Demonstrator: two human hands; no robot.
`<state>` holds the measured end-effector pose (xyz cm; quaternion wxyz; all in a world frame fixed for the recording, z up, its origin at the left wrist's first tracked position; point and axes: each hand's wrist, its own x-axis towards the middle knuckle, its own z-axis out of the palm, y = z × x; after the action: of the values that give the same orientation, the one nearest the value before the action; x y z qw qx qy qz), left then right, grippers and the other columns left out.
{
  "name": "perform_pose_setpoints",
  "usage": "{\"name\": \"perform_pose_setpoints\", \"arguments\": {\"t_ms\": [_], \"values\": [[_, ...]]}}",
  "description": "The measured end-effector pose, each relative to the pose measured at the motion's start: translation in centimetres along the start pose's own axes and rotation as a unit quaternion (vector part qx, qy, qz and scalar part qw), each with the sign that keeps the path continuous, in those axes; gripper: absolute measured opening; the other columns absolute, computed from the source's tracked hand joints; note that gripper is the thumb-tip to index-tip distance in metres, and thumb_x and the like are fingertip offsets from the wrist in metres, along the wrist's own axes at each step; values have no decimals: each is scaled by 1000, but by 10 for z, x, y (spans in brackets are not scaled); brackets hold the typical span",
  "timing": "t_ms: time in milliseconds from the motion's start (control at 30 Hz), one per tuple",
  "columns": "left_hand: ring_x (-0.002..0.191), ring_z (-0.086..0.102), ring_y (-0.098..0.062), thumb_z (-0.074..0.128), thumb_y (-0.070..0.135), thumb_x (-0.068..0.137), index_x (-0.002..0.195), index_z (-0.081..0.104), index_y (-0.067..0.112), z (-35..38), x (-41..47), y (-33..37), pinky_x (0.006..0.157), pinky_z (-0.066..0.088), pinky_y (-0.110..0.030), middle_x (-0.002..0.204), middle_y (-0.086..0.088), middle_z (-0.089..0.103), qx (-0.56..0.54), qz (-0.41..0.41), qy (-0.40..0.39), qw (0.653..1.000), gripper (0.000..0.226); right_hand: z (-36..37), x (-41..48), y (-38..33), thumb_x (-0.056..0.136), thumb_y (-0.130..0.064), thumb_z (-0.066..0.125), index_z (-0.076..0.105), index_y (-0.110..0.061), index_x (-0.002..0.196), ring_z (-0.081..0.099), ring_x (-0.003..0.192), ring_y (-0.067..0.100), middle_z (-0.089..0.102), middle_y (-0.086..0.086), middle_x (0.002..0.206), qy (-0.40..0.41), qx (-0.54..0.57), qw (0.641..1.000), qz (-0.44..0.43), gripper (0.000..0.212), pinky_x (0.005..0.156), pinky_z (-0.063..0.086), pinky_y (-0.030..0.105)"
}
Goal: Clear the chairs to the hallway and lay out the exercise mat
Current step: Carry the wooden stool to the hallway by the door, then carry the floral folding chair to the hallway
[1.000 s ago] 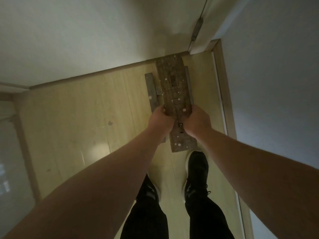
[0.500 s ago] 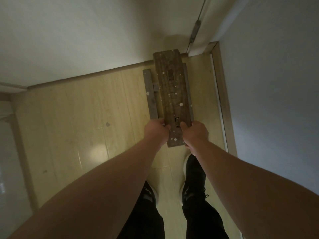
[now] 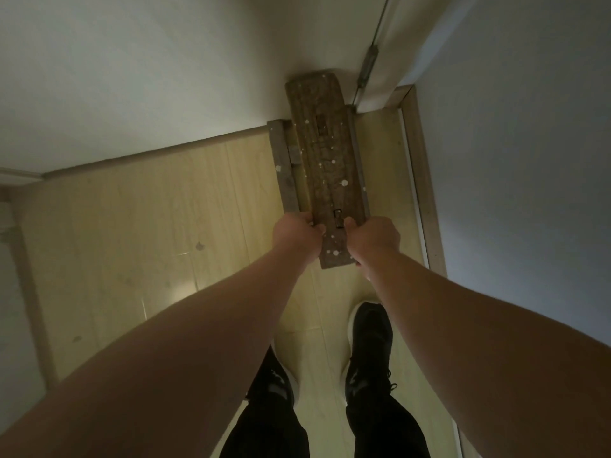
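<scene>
- Head view, looking down: the left hand (image 3: 297,234) and right hand (image 3: 373,238) each curl round a long edge of the wooden bench (image 3: 327,153) at its near end, thumbs on the seat top and fingers hidden beneath.
- The bench lies lengthwise away from the person, its paint-flecked seat facing up and a side rail (image 3: 281,166) showing along its left.
- Its far end reaches the white wall (image 3: 132,77); whether they touch cannot be told.
- The door frame (image 3: 420,176) runs close along the bench's right; open floor lies to its left.
- Pale wood-plank floor (image 3: 148,226); the person's black shoes (image 3: 370,328) stand just behind the bench.
</scene>
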<state>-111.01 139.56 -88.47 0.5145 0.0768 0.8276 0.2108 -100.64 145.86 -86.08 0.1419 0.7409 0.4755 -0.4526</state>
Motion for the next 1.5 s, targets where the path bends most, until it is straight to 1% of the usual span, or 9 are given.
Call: {"name": "perform_pose_setpoints", "arguments": {"t_ms": [467, 633, 767, 967, 1100, 1200, 1267, 1400, 1500], "values": [[87, 73, -28, 76, 42, 88, 104, 72, 6, -29, -29, 28, 69, 59, -32, 96, -12, 74, 99, -25, 23, 994, 40, -21, -19, -19, 101, -40, 56, 58, -4, 127, 64, 111, 34, 65, 17, 124, 12, -54, 998, 16, 45, 94, 55, 42], [90, 75, -32, 69, 37, 94, 88, 70, 5, -69, -84, 58, 82, 63, -43, 99, -17, 75, -53, -39, 56, 996, 33, -61, -74, -33, 104, -36, 51, 59, -1, 129, 63, 112, 31, 65, 15, 124, 57, 23, 995, -74, 43, 72, 40, 26], [94, 74, -31, 69, 28, 95, 69, 63, 24, -110, -158, 88, 91, 60, -48, 97, -14, 76, -152, -12, 61, 986, 27, -94, -143, -50, 102, -24, 52, 51, -16, 68, 45, 63, 15, 48, 0, 66, 30, 142, 981, -126, 35, 56, 34, 25], [95, 74, -25, 66, 19, 98, 98, 74, 19, -195, -291, 153, 93, 59, -45, 94, -5, 77, -252, 56, 52, 965, 8, -165, -292, -105, 101, -28, 57, 62, -36, 68, 56, 57, 0, 62, -14, 62, 16, 191, 960, -204, 34, 53, 47, 16], [87, 68, -23, 64, 11, 95, 55, 68, 29, -267, -382, 194, 94, 57, -41, 86, -6, 69, -286, 106, 43, 951, 44, -210, -404, -151, 101, -32, 58, 75, -21, 96, 55, 67, 7, 63, -13, 72, -10, 223, 941, -253, 21, 65, 51, 25], [89, 75, -20, 67, 8, 94, 96, 76, 20, -317, -443, 209, 88, 61, -34, 91, -2, 76, -347, 133, 56, 927, 15, -239, -479, -180, 100, -33, 60, 72, -18, 120, 62, 89, 8, 68, -6, 99, -1, 216, 928, -304, 28, 86, 52, 25], [89, 77, -17, 69, 9, 94, 123, 68, 5, -352, -481, 218, 82, 61, -29, 95, -3, 78, -379, 152, 66, 910, 30, -256, -529, -197, 100, -35, 60, 63, -19, 137, 65, 103, 9, 71, -6, 114, 12, 210, 915, -344, 41, 98, 51, 28], [86, 77, -15, 69, 7, 93, 127, 65, 2, -409, -552, 217, 74, 62, -22, 94, -3, 78, -433, 183, 89, 878, 34, -278, -614, -217, 99, -39, 61, 58, -21, 142, 64, 117, 10, 66, -10, 132, 26, 210, 896, -391, 46, 108, 48, 38], [87, 77, -15, 69, 6, 94, 127, 65, 1, -447, -596, 219, 79, 62, -24, 99, -7, 78, -463, 205, 106, 856, 33, -284, -664, -233, 98, -37, 64, 59, -19, 141, 68, 100, 0, 67, -29, 102, 11, 222, 874, -433, 47, 102, 53, 32]]}}
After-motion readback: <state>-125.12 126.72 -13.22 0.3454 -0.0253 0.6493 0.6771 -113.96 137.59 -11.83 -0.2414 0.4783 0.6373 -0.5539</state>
